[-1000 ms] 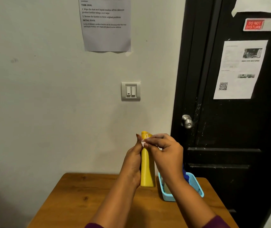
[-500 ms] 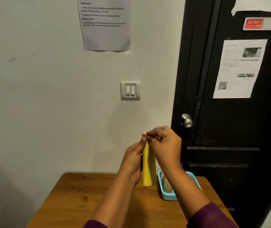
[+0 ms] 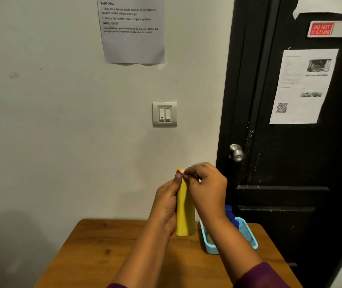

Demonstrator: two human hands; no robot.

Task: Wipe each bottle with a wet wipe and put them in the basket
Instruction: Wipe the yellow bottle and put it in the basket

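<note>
At lower centre of the frame, a person's left hand (image 3: 166, 206) gripped an upright yellow bottle (image 3: 185, 210), fingers curled round its body, held above the wooden table (image 3: 103, 256). The right hand (image 3: 207, 190), fingers bent, pinched a small pale wet wipe (image 3: 183, 171) against the bottle's top. Just right of the bottle, a light-blue basket (image 3: 249, 235) sat on the table, a blue bottle (image 3: 229, 213) showing inside it behind the right wrist.
</note>
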